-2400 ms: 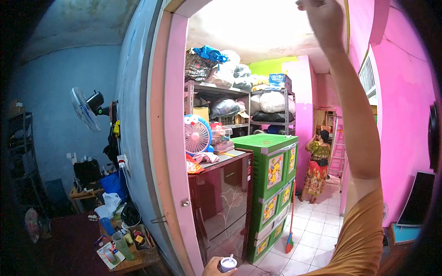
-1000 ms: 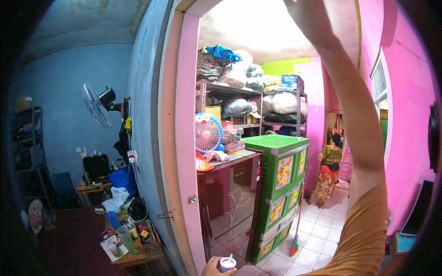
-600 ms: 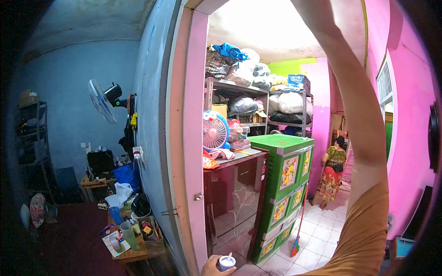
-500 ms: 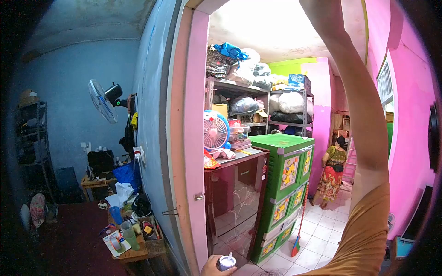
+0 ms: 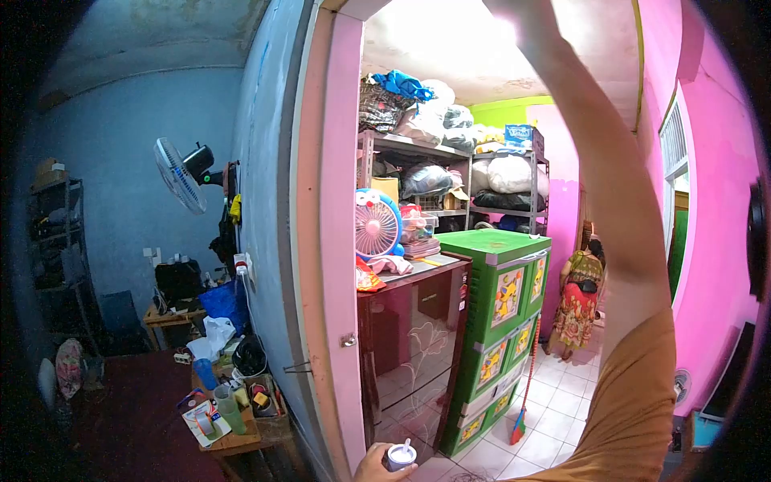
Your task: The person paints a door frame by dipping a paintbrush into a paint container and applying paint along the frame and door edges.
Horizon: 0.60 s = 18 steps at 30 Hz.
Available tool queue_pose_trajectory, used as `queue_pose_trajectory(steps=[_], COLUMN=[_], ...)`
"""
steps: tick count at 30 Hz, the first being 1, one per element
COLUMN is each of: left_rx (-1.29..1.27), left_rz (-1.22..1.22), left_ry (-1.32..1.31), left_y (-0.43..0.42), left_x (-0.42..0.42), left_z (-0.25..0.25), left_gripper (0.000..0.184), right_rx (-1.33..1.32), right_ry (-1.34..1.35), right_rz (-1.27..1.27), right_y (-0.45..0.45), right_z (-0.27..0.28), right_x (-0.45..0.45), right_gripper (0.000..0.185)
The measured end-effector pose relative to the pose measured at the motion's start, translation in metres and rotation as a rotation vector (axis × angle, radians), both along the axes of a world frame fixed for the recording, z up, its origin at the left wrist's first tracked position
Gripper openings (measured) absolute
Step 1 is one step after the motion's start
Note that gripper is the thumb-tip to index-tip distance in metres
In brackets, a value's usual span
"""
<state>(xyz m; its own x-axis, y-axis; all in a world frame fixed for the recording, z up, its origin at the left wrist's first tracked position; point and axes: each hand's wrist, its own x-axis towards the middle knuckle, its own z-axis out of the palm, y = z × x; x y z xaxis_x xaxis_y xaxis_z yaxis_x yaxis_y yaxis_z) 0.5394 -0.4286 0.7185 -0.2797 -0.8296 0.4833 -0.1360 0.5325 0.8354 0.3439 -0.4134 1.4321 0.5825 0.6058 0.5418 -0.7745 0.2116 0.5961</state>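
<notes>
At the bottom centre, my left hand [image 5: 372, 464] is wrapped around a small round cup [image 5: 401, 460]. White stuff shows inside it, and the handle of a small white utensil sticks up from it. My right arm, in a brown sleeve, reaches up across the right side of the view. Its hand lies beyond the top edge, so its fingers are hidden. Behind the cup stands a dark red glossy cabinet [image 5: 401, 353] with a flower pattern. The pink door frame [image 5: 341, 241] rises just left of it.
A green drawer cabinet [image 5: 474, 321] stands by a broom [image 5: 518, 426]. A pink and blue fan [image 5: 377, 226] sits on the red cabinet. Shelves [image 5: 418, 145] hold bags. Another person [image 5: 577, 301] stands farther back. Left, a cluttered wooden table [image 5: 233, 446] sits below a wall fan [image 5: 178, 173].
My raised right arm has shifted left at its upper end. The cup in my left hand has moved slightly right and up. The other person in the back has moved a little and stands more upright.
</notes>
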Motion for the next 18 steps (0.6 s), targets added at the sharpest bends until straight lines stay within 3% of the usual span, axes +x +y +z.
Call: queue_pose_trajectory(steps=[5,7,8,9,11,12,14,15,18], left_rx=[0.006,0.004,-0.001,-0.005,-0.003,-0.005,-0.004,-0.005,0.187], left_rz=[-0.009,0.001,0.009,0.008,0.014,0.016,0.027,0.029,-0.036], left_ry=[-0.048,-0.051,-0.050,-0.047,-0.048,-0.047,-0.048,-0.048,-0.081], left_y=[0.001,0.002,0.003,0.003,0.003,0.003,0.003,0.000,-0.002], left_x=[0.007,0.008,0.008,0.007,0.006,0.005,0.003,0.003,0.003], left_z=[0.006,0.008,0.008,0.010,0.013,0.012,0.008,0.006,0.008], left_gripper=[0.054,0.054,0.053,0.053,0.053,0.053,0.052,0.052,0.051], right_rx=[0.055,0.029,0.107,0.060,-0.201,-0.204,0.155,-0.188,-0.026], right_ry=[0.000,0.185,0.103,-0.052,0.111,0.112,-0.076,0.091,0.072], right_rz=[0.205,0.114,0.038,-0.164,-0.229,-0.228,-0.071,-0.311,-0.056], right_y=[0.037,0.025,0.012,-0.005,-0.054,-0.051,-0.044,-0.047,0.003], right_z=[-0.036,-0.040,-0.037,-0.027,0.009,0.005,-0.003,0.024,0.000], right_x=[0.006,0.018,0.016,0.020,0.018,0.025,0.035,0.017,0.015], right_gripper=[0.015,0.013,0.015,0.020,0.022,0.022,0.022,0.021,0.019])
